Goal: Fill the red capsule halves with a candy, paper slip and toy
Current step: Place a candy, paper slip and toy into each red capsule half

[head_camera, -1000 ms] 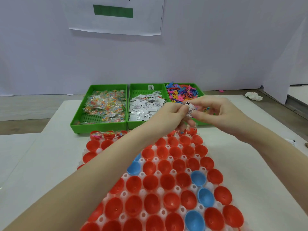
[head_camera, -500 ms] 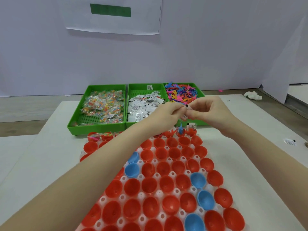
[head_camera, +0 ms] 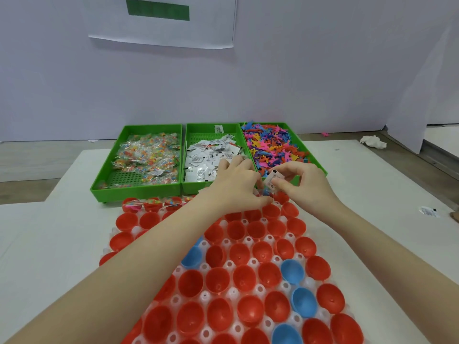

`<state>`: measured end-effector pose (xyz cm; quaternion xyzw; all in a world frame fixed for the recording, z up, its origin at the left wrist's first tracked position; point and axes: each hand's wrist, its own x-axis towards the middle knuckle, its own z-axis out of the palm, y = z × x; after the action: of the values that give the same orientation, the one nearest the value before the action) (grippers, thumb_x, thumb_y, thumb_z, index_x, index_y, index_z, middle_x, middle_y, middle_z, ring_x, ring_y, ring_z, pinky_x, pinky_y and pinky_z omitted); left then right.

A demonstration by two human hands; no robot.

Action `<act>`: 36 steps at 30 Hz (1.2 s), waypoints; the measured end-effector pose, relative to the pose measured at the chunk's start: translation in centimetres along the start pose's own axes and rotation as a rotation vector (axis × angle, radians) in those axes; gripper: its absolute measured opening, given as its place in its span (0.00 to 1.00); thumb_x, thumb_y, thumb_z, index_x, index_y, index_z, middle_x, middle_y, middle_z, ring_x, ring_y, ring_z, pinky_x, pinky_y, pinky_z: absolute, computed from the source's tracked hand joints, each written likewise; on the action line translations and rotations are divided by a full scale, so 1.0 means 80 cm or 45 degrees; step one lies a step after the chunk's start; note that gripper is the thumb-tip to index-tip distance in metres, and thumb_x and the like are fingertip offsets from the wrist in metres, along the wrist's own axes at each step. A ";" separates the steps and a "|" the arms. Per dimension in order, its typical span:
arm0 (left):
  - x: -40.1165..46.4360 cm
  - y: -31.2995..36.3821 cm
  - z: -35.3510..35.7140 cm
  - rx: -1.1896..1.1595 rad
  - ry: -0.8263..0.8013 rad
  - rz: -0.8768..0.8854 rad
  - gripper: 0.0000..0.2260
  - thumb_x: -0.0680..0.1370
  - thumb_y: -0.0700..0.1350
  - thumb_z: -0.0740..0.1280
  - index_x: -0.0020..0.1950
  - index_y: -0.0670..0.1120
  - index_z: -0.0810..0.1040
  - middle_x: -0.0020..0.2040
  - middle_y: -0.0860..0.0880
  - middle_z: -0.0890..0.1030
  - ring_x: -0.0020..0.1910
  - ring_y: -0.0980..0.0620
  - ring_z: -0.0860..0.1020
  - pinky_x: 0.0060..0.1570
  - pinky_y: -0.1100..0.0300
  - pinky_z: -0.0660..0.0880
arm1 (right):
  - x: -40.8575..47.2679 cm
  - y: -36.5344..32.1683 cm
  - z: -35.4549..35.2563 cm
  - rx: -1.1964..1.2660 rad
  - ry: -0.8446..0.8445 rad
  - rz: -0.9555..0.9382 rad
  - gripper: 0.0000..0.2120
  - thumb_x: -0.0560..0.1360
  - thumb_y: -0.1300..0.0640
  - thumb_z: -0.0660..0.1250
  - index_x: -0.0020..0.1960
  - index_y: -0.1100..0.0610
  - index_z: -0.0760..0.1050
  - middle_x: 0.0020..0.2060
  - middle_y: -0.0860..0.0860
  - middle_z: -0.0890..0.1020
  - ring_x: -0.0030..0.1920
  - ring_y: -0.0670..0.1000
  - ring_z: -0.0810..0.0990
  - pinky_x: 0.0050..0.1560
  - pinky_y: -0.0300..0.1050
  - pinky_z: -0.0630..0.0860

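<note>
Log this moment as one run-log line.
right hand: pinches paper slip | left hand: fingers down at far-row red capsule halves | stage: filling

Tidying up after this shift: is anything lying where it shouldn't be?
Yes. A stray paper slip lies on the table at the right, away from its tray. A pink toy and a crumpled white tissue sit beyond the table's far right corner.
</note>
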<state>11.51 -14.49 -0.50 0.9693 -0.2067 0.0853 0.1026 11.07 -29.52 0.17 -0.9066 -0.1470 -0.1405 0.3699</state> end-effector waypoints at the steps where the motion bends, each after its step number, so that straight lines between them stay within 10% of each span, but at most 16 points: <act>1: 0.000 0.000 0.001 0.003 -0.012 0.000 0.18 0.73 0.61 0.63 0.52 0.49 0.80 0.53 0.50 0.71 0.58 0.50 0.64 0.52 0.54 0.55 | 0.000 0.000 0.000 0.000 0.018 0.006 0.09 0.72 0.64 0.69 0.52 0.61 0.80 0.41 0.50 0.79 0.40 0.45 0.74 0.38 0.30 0.66; 9: 0.000 -0.002 0.009 -0.036 -0.055 -0.041 0.19 0.73 0.61 0.63 0.50 0.47 0.80 0.43 0.51 0.66 0.51 0.51 0.62 0.46 0.55 0.52 | -0.005 -0.005 0.001 0.061 -0.008 0.015 0.03 0.70 0.63 0.70 0.42 0.57 0.80 0.32 0.43 0.77 0.34 0.38 0.73 0.35 0.25 0.68; 18: 0.000 -0.004 0.010 -0.051 -0.076 0.000 0.20 0.73 0.62 0.63 0.52 0.48 0.80 0.45 0.51 0.67 0.57 0.50 0.65 0.49 0.54 0.53 | -0.006 0.002 0.012 -0.219 -0.073 -0.005 0.04 0.69 0.60 0.70 0.42 0.57 0.83 0.34 0.50 0.82 0.44 0.54 0.78 0.49 0.51 0.75; 24: -0.001 -0.005 0.013 -0.086 -0.070 -0.005 0.19 0.73 0.61 0.64 0.52 0.47 0.79 0.51 0.50 0.72 0.57 0.49 0.65 0.53 0.53 0.56 | 0.000 -0.005 0.014 -0.473 -0.117 -0.024 0.05 0.69 0.56 0.71 0.44 0.51 0.84 0.40 0.47 0.84 0.47 0.50 0.68 0.44 0.43 0.64; 36: 0.000 -0.005 0.014 -0.029 -0.076 0.012 0.20 0.74 0.62 0.63 0.50 0.45 0.79 0.46 0.52 0.68 0.54 0.50 0.66 0.49 0.54 0.54 | 0.024 -0.023 -0.005 -0.292 -0.475 0.178 0.08 0.64 0.62 0.76 0.38 0.51 0.80 0.34 0.50 0.83 0.38 0.50 0.82 0.46 0.50 0.80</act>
<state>11.79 -14.35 -1.63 0.9691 -0.2151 0.0546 0.1073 12.12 -28.28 2.31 -0.9609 -0.1328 0.0398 0.2398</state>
